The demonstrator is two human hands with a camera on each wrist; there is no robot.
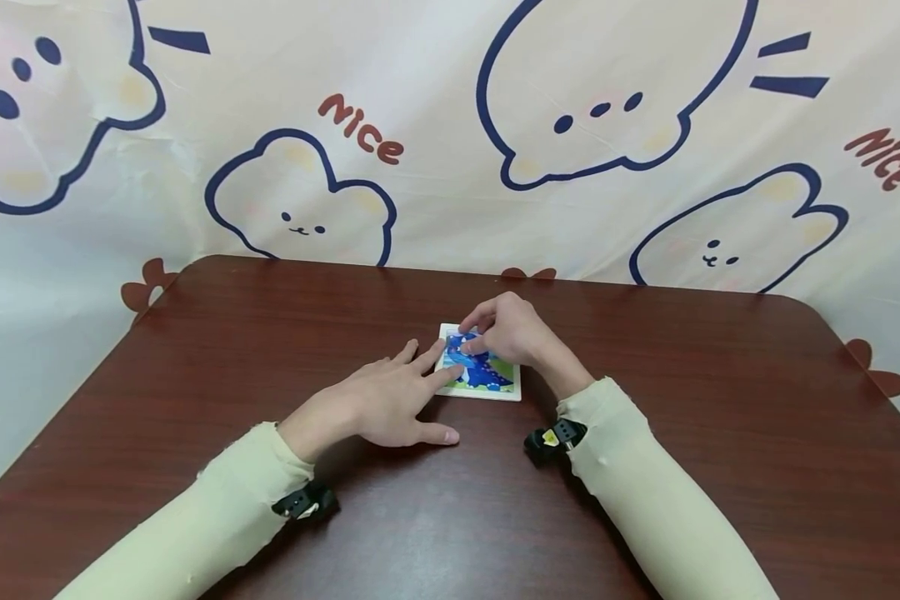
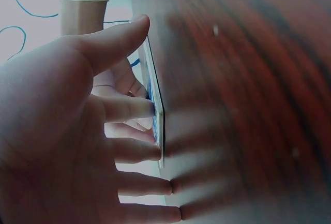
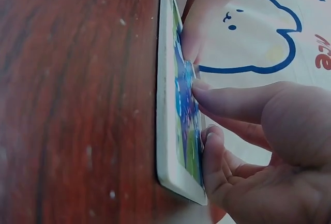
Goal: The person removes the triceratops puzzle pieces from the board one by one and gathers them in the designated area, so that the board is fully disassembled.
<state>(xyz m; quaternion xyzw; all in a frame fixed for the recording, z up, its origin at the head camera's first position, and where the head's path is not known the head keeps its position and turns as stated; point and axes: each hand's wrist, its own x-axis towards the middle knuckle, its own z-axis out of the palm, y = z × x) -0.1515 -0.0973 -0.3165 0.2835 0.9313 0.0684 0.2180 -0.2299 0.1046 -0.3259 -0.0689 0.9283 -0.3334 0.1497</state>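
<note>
A square picture puzzle (image 1: 480, 377) with a white frame and a blue dinosaur lies flat on the table. My left hand (image 1: 390, 402) is spread palm down at its left side. Its index and middle fingertips touch the puzzle's left part, while the thumb rests apart, nearer me. Over the top of the picture, my right hand (image 1: 513, 333) has its thumb and fingers bent. They pinch a small blue puzzle piece (image 3: 189, 71) at the picture surface. Its outline is mostly hidden by the fingers.
The brown wooden table (image 1: 682, 417) stretches out on all sides of the puzzle. Behind it hangs a pale curtain (image 1: 435, 208) with cartoon bears and lettering. A small black camera (image 1: 555, 440) sits at the right wrist and another black camera (image 1: 306, 502) at the left.
</note>
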